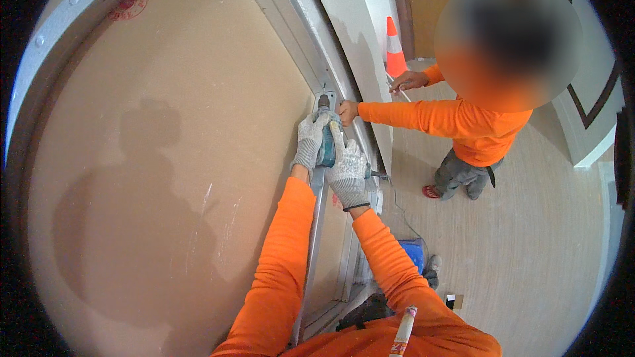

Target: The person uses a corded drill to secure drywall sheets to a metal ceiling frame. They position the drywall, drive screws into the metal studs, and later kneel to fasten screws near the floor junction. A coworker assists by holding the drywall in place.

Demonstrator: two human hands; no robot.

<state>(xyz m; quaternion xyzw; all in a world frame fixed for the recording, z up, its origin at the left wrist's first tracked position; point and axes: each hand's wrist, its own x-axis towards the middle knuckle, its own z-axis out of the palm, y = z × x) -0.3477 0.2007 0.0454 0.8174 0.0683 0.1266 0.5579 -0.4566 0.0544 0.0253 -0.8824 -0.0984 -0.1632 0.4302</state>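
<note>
Both gloved hands, left hand (309,140) and right hand (348,172), clench the teal drill (326,139); a slipping bit could strike the co-worker's hand (346,112) steadying the metal stud (316,211)

Both gloved hands, left hand (308,140) and right hand (348,172), grip a teal power drill (326,133) against a metal stud (316,225) (beside a tan board (165,158)); a co-worker's hand (347,112) steadies the frame.

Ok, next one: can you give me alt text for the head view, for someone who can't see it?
Two gloved hands, left and right, grip a teal power drill pressed against a metal wall frame beside a tan wall panel. A co-worker in orange steadies the frame with one bare hand; an orange traffic cone stands behind on the floor.
</note>
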